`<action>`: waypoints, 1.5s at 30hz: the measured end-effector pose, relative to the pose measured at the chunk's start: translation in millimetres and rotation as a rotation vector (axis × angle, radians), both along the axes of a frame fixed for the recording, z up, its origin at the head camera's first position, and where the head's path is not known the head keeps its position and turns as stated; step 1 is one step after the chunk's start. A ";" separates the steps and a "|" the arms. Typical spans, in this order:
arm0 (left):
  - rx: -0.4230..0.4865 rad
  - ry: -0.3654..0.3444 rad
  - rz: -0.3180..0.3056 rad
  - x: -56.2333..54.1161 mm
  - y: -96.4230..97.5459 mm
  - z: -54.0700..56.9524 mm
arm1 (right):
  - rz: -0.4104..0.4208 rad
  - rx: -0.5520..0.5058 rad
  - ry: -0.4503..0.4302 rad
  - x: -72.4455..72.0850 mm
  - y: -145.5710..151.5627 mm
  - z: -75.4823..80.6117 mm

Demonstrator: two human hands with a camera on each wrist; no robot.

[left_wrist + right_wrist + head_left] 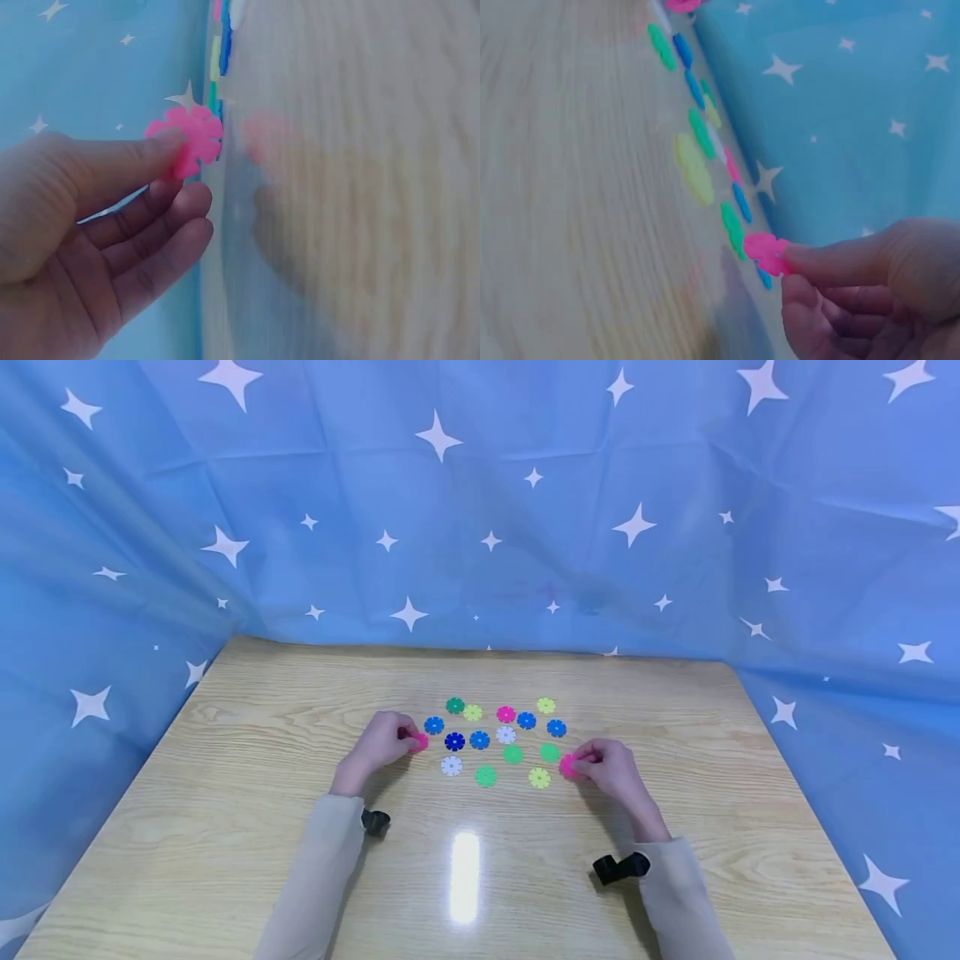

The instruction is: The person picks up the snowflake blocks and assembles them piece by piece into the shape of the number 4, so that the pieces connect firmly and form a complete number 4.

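Between thumb and fingers my left hand [385, 742] pinches a pink notched interlocking disc [199, 139], at the left side of a spread of similar discs. In the left wrist view its reflection shows on the tabletop, apart from it, and the other fingers curl loosely below. My right hand [613, 766] pinches another pink interlocking disc [761, 253] at the right side of the spread. Near the left hand lie a blue disc [434, 726] and a white disc [452, 766]. A green disc [550, 752] and a yellow-green disc [539, 777] lie close to the right hand.
Several more discs lie flat on the wooden table [225, 827], among them a dark blue one [454, 742], a pink one [506, 715] and a dark green one [455, 705]. A blue curtain [510, 585] with white stars hangs behind. Both wrists wear black cameras.
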State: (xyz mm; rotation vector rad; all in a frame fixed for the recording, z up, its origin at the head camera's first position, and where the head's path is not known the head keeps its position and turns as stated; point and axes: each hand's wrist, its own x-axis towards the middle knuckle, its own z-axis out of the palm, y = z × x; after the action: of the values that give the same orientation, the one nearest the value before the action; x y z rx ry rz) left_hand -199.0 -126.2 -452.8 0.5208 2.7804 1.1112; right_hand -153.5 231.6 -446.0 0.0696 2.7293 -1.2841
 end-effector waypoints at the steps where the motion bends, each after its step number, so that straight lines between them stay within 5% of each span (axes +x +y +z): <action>1: 0.009 0.000 0.001 1.2 -0.1 0.7 | -0.006 -0.023 -0.010 0.9 -1.6 0.7; 16: 0.248 0.113 -0.084 19.3 32.2 18.5 | 0.046 -0.416 -0.033 2.6 -38.9 5.2; 26: 0.302 0.150 -0.127 25.1 56.6 18.3 | 0.051 -0.489 -0.040 0.3 -63.6 12.7; 45: 0.338 0.254 -0.201 24.8 71.0 19.0 | 0.034 -0.560 -0.044 -0.4 -84.2 15.7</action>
State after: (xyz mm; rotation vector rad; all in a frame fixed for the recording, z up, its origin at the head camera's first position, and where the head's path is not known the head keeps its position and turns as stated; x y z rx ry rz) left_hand -174.2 -55.3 -433.9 1.0178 2.6647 1.5708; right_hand -153.9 147.4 -430.4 -0.0026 2.2239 -1.9471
